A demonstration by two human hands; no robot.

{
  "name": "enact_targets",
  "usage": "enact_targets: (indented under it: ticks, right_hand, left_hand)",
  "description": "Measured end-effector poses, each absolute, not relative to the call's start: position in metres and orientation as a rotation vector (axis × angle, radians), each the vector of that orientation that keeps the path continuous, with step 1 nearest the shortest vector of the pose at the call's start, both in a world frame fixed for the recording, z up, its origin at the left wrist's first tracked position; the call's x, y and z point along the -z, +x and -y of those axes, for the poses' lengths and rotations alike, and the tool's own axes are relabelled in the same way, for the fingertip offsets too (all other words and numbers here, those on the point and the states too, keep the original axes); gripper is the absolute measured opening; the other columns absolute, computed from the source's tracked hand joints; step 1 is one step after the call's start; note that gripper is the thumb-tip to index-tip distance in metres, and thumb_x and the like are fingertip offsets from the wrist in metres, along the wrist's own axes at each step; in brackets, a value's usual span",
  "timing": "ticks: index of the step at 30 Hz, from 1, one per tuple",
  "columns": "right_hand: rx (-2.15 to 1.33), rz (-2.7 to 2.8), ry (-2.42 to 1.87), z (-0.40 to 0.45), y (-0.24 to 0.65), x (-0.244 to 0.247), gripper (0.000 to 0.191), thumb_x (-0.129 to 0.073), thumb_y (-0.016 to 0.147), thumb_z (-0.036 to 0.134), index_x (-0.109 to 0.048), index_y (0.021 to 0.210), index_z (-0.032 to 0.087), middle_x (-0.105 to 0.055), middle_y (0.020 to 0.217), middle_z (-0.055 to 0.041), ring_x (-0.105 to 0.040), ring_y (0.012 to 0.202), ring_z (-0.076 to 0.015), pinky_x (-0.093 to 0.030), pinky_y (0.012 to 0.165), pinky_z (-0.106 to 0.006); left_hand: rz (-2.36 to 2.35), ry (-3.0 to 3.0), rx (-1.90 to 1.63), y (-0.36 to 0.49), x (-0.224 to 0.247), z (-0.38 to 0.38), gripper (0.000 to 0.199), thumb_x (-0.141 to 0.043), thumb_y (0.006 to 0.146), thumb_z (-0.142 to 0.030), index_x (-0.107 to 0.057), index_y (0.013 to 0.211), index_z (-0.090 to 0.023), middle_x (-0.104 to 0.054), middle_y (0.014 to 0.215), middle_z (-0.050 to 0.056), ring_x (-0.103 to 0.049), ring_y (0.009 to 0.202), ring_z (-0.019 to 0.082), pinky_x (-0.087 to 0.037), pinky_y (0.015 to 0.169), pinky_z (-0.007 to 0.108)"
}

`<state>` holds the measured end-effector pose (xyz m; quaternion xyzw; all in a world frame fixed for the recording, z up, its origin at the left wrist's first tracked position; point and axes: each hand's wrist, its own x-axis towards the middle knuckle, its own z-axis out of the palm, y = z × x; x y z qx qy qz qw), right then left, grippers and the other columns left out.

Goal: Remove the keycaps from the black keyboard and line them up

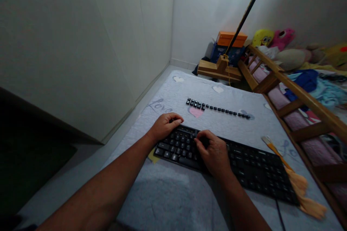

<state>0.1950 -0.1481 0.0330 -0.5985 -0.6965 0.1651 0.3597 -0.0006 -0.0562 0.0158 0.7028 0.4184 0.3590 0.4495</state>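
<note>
A black keyboard (260, 173) lies at a slant on the pale cloth-covered surface, with some keys gone from its top row. At its upper left edge is my left hand (166, 127), thumb and fingers pressed together; whether anything sits between them is hidden. My right hand (214, 151) is over the middle-left keys, its thumb and forefinger pinched close to the key tops. Anything in that pinch is too small and dark to name. Beyond the keyboard, loose black keycaps (215, 108) are lined up, in two rows at the left end.
A brush (269, 143) and an orange cloth or glove (300, 187) lie by the keyboard's right end. A yellow piece (153, 156) pokes out under its left corner. A cable (279, 211) runs toward me. A wooden bed rail (300, 95) borders the right, a white cabinet (108, 43) the left.
</note>
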Motion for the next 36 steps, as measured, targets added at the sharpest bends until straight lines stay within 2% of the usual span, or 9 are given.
enact_targets:
  ticks: [22, 30, 36]
  right_hand:
    - [-0.285, 1.926, -1.502, 0.1495, 0.1958, -0.0308, 0.001, -0.057, 0.083, 0.017, -0.058, 0.083, 0.018, -0.066, 0.079, -0.0036, -0.063, 0.075, -0.0175, -0.048, 0.072, -0.027]
    - [-0.312, 1.933, -1.512, 0.1493, 0.1908, -0.0360, 0.004, -0.055, 0.084, 0.015, -0.058, 0.082, 0.018, -0.065, 0.078, -0.0034, -0.063, 0.072, -0.0170, -0.048, 0.070, -0.027]
    - [-0.363, 1.991, -1.540, 0.1484, 0.1896, -0.0396, 0.003, -0.057, 0.084, 0.015, -0.059, 0.084, 0.018, -0.066, 0.081, -0.0046, -0.063, 0.078, -0.0191, -0.047, 0.072, -0.029]
  left_hand:
    - [-1.028, 1.757, -0.882, -0.0006, -0.0140, 0.0557, 0.024, -0.056, 0.082, -0.033, -0.070, 0.088, -0.015, -0.071, 0.089, 0.006, -0.064, 0.086, 0.020, -0.047, 0.081, 0.033]
    - [-1.031, 1.757, -0.890, -0.0011, -0.0132, 0.0555, 0.024, -0.056, 0.082, -0.033, -0.070, 0.088, -0.015, -0.071, 0.089, 0.005, -0.064, 0.086, 0.020, -0.047, 0.081, 0.032]
    - [-1.036, 1.737, -0.886, -0.0008, -0.0129, 0.0555, 0.024, -0.056, 0.081, -0.033, -0.070, 0.088, -0.015, -0.071, 0.087, 0.006, -0.064, 0.085, 0.020, -0.048, 0.081, 0.032]
